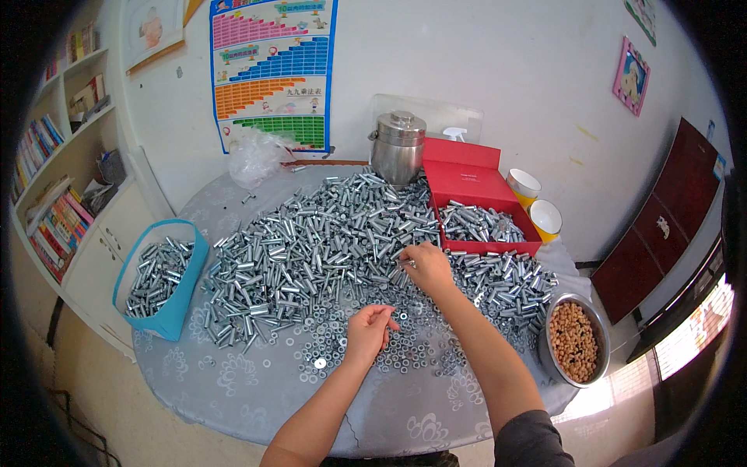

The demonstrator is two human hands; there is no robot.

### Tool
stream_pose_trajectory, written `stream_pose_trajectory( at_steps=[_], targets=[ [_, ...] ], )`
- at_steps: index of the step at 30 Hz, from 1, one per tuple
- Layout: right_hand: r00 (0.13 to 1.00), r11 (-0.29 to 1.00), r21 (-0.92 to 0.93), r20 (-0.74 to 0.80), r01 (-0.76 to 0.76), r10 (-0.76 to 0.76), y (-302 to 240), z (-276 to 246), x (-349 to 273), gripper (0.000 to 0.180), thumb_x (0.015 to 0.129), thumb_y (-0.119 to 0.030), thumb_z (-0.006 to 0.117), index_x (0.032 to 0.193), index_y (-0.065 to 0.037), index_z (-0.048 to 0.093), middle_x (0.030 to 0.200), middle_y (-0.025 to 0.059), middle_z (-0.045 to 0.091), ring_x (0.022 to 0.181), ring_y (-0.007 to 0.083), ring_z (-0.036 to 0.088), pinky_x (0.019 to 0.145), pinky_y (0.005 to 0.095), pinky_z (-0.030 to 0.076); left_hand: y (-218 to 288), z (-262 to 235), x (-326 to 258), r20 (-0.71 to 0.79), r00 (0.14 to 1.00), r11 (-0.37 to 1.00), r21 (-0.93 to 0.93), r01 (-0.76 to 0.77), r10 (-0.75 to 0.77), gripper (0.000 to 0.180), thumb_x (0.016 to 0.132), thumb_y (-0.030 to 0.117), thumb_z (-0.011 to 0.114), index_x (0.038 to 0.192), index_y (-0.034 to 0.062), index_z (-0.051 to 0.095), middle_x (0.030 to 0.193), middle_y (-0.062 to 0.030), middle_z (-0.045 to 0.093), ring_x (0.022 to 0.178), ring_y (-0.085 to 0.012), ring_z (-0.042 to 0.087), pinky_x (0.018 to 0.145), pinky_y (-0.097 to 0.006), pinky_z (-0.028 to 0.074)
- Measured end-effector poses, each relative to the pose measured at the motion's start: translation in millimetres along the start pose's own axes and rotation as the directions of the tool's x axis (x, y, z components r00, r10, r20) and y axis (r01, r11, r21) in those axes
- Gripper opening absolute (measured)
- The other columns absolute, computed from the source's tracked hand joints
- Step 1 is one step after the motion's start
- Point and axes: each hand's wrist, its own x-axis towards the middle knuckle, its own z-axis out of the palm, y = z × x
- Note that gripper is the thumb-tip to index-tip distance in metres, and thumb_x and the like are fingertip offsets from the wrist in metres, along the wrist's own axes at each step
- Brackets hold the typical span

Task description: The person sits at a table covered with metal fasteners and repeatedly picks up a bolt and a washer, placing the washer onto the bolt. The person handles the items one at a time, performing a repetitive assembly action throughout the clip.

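A wide heap of silvery metal sleeves and bolts (303, 233) covers the middle of the table. In front of it lies a scatter of small nuts and flat washers (405, 354). My left hand (367, 335) is above the washers, its thumb and fingers pinched together; whatever they hold is too small to make out. Farther forward and to the right, my right hand (428, 267) reaches to the heap's near part. Its fingertips are closed at the metal pieces, and I cannot tell which piece, if any, is between them.
A blue fabric bin (184, 300) of metal pieces stands left. Behind the heap are a steel pot (399, 148), a plastic bag (257, 159) and an open red box (476, 185) with more pieces. Two cups (547, 218) and a steel bowl of nut-like food (554, 366) stand right.
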Motion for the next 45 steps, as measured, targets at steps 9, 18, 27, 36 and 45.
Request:
stream_pose_trajectory(
  at_steps=[9, 18, 27, 36, 45],
  targets=[
    [0.981, 0.955, 0.226, 0.060, -0.195, 0.186, -24.5, -41.9, -57.5, 0.016, 0.067, -0.012, 0.066, 0.081, -0.008, 0.059, 0.077, 0.0075, 0.061, 0.073, 0.0236, 0.059, 0.063, 0.0335, 0.046, -11.1, 2.4, 3.0, -0.034, 0.996, 0.993, 0.086, -0.083, 0.086, 0.023, 0.080, 0.009, 0.058, 0.101, 0.0002, 0.054, 0.078, -0.0082, 0.059, 0.051, -0.0069, 0.049, 0.038, -0.019, 0.041],
    [0.965, 0.967, 0.137, 0.183, -0.214, 0.188, -10.7, -18.9, -58.7, 0.017, 0.066, -0.016, 0.066, 0.078, -0.007, 0.059, 0.072, 0.0086, 0.061, 0.073, 0.0259, 0.058, 0.065, 0.0361, 0.046, -12.0, 0.5, 2.8, 0.017, 0.997, 0.989, 0.123, -0.077, 0.076, 0.015, 0.083, 0.006, 0.053, 0.096, 0.0000, 0.055, 0.076, -0.0084, 0.060, 0.049, -0.0069, 0.048, 0.037, -0.020, 0.040],
    [0.937, 0.843, 0.423, 0.250, -0.331, 0.242, -25.3, -45.3, -78.0, 0.018, 0.068, -0.011, 0.067, 0.081, -0.004, 0.058, 0.074, 0.0087, 0.062, 0.072, 0.0217, 0.060, 0.067, 0.0303, 0.047, -11.2, 2.7, 0.5, 0.040, 0.972, 0.921, 0.313, -0.230, 0.230, 0.020, 0.081, 0.009, 0.057, 0.099, 0.0004, 0.057, 0.073, -0.0043, 0.059, 0.050, -0.0054, 0.048, 0.042, -0.019, 0.041],
    [0.911, 0.695, 0.591, 0.244, -0.411, 0.331, -45.2, -69.2, -110.1, 0.020, 0.071, -0.009, 0.068, 0.089, -0.004, 0.061, 0.081, 0.0044, 0.061, 0.076, 0.0142, 0.056, 0.070, 0.0264, 0.046, -8.1, 12.6, -7.5, 0.218, 0.975, 0.994, 0.085, -0.062, 0.042, 0.012, 0.081, 0.007, 0.057, 0.090, -0.0013, 0.057, 0.076, -0.0092, 0.060, 0.060, -0.0118, 0.058, 0.052, -0.024, 0.051],
    [0.792, 0.177, 0.879, 0.291, -0.444, 0.537, -21.2, -60.2, -128.1, 0.020, 0.077, -0.002, 0.064, 0.095, -0.002, 0.057, 0.085, 0.0019, 0.059, 0.077, 0.0078, 0.055, 0.070, 0.0204, 0.044, -0.8, 13.0, -7.5, 0.173, 0.979, 0.984, -0.126, 0.130, -0.107, 0.010, 0.080, 0.006, 0.057, 0.087, -0.0020, 0.056, 0.081, -0.0142, 0.062, 0.064, -0.0158, 0.060, 0.057, -0.026, 0.053]
  ],
)
